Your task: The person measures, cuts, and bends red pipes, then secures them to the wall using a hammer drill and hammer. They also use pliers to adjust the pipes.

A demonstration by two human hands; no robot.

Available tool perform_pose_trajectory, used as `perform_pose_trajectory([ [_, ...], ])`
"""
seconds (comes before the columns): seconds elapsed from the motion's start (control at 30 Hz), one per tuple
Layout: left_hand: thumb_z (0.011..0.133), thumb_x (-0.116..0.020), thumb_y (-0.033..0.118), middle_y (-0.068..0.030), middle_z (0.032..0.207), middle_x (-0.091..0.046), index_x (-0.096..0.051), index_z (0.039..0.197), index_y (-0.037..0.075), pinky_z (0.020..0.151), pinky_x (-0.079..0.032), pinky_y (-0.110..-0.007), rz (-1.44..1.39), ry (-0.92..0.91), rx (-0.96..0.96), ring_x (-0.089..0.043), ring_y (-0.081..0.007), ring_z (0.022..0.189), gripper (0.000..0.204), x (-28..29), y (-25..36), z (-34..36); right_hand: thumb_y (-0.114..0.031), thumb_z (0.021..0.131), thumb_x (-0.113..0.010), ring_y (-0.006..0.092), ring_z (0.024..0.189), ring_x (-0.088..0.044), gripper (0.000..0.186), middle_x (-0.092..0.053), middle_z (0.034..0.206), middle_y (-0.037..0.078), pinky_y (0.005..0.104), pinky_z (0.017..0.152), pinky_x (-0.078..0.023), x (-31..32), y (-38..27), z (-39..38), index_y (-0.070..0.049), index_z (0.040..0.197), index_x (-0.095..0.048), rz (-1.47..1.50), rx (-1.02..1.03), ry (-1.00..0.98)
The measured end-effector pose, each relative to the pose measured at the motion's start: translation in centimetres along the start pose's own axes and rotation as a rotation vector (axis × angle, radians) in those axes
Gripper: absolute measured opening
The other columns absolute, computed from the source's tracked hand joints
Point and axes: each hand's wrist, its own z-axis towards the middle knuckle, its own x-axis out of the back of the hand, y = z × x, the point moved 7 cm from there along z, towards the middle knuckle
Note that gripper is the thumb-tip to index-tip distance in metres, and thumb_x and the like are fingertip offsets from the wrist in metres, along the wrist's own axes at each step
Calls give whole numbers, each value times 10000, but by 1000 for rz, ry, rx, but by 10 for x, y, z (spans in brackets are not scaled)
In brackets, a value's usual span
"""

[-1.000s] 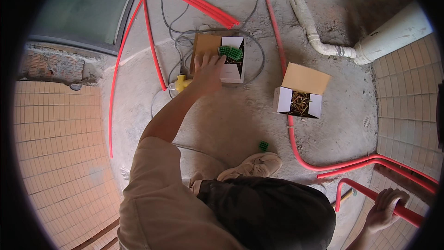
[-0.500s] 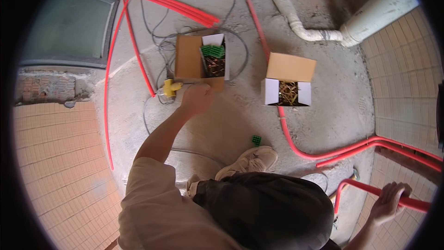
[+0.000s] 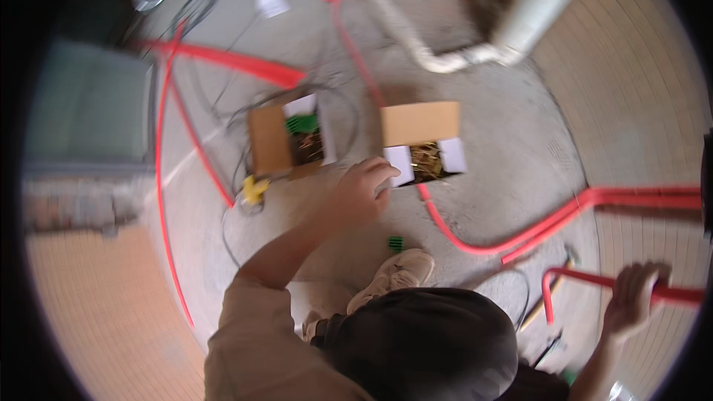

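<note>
I had the right hand gripping a bent red pipe by the right edge of the floor. I held the left hand, thumb and fingers parted, just beside the right box; whether it touched the flap, I couldn't tell. The left box sat nearer the floor's left edge, green pieces inside.

I am watching through the left of two fisheye cameras sitting side by side on the wearer's head. It is facing steeply down from above, with a shoe showing near, the left hand and right hand working at arm's reach, and a white pipe showing far. The floor is filling the middle.
</note>
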Motion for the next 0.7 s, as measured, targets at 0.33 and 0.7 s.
perform_pose_trajectory([
  [0.33,917,-607,139,-125,897,-614,-594,918,-18,900,-462,-406,-1118,-709,-90,-579,-233,896,157,-221,222,56,-316,1016,-555,143,802,-516,246,-578,884,40,290,730,-398,35,-57,19,-82,1069,-607,-561,-49,-379],
  [0.7,1020,-457,194,-30,699,-347,-326,759,133,681,-335,-358,-1413,-989,-361,-369,-160,639,298,-201,258,131,-322,973,-601,170,766,-665,344,-716,864,89,320,720,-533,227,-91,-621,9,929,-678,-581,-1585,448],
])
